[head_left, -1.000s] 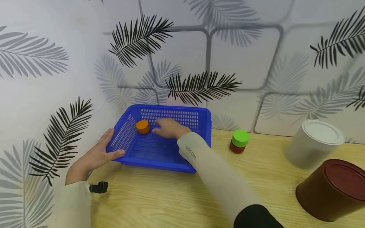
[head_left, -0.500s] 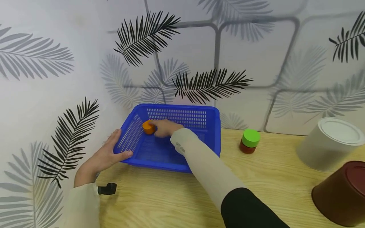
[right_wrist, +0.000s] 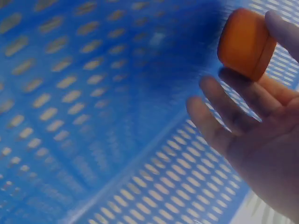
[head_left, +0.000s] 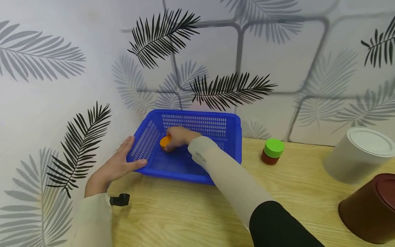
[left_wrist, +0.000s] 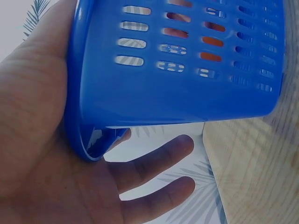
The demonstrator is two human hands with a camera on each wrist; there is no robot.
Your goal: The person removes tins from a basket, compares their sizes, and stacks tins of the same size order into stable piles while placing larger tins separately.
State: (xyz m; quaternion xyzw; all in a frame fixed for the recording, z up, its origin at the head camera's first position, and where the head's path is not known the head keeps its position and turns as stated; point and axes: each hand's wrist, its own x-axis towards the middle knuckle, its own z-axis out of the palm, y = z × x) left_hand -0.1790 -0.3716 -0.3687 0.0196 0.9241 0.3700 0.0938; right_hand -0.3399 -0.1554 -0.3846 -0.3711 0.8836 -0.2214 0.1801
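Observation:
My left hand (head_left: 115, 164) rests at the left front corner of a blue plastic basket (head_left: 185, 177). Its thumb lies over the front rim, and its fingers reach along the outside of the left wall. In the left wrist view two fingers stretch out straight below the basket's rim (left_wrist: 74, 79). Inside the basket, near its left wall, my right hand (head_left: 179, 137) pinches a short orange cylinder (head_left: 165, 142) between thumb and forefinger. The right wrist view shows the orange cylinder (right_wrist: 245, 44) at the fingertips, with the other fingers spread below it.
A green-topped, dark red round container (head_left: 273, 151) stands right of the basket on the wooden table (head_left: 172, 212). Farther right are a white tub (head_left: 355, 161) and a brown tub (head_left: 367, 209). A leaf-patterned wall (head_left: 210, 44) rises behind.
My right hand has moved left to the orange cylinder and taken hold of it. The left hand keeps its place on the basket. The view has shifted slightly.

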